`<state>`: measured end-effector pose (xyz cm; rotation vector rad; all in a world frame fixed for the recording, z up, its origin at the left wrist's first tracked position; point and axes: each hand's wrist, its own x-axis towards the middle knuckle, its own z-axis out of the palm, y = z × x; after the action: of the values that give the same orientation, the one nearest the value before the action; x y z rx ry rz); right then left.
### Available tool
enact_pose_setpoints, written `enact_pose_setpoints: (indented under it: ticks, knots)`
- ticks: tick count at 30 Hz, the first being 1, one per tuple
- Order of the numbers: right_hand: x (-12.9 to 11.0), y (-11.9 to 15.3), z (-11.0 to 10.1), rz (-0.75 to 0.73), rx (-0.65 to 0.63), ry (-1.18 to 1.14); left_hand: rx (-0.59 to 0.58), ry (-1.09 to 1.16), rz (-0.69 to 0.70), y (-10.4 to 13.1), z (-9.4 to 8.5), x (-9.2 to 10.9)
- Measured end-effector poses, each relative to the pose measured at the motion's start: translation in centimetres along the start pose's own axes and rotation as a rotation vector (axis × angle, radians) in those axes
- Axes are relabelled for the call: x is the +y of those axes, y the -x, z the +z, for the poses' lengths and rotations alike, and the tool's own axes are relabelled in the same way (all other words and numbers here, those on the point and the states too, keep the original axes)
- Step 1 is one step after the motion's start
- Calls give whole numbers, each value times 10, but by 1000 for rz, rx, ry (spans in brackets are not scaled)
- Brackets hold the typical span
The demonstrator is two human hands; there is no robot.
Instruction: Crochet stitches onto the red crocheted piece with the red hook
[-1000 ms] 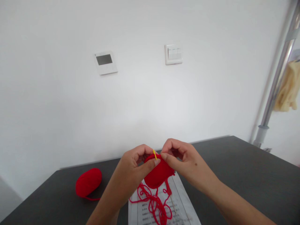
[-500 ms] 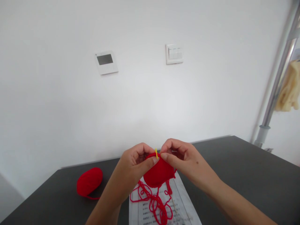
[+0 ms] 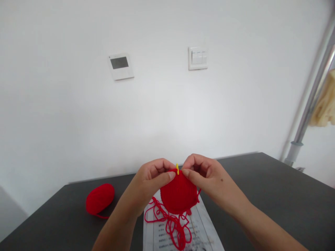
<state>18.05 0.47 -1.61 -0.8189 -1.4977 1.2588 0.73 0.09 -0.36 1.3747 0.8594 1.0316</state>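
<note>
A round red crocheted piece (image 3: 178,193) hangs between my hands above a printed sheet (image 3: 209,237). On its top edge sits a small yellow clip or marker (image 3: 177,169). My left hand (image 3: 154,176) pinches the edge just left of the yellow marker, thumb in front. Just right of the marker, my right hand (image 3: 202,172) pinches the same edge between thumb and fingers. Loose red yarn (image 3: 175,226) lies in tangled loops on the sheet beneath the piece.
A red yarn ball (image 3: 100,199) rests on the dark table (image 3: 274,195) at the left. Behind the table stands a white wall with a panel (image 3: 121,67) and a switch (image 3: 198,58). At the right are a metal pole (image 3: 309,108) and cream cloth (image 3: 324,104).
The red piece now hangs flatter toward the camera, showing more of its face. Both hands have shifted slightly right with the yellow marker and still pinch the edge. The view has moved a little.
</note>
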Motion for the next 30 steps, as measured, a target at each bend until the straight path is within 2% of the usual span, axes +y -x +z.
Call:
enact_pose_setpoints:
  ticks: [8, 30]
  knots:
    - [0, 1, 2, -10, 20, 84, 40, -180, 17, 2, 6, 7]
    - [-1, 1, 2, -38, 22, 53, 46, -119, 9, 2, 3, 7]
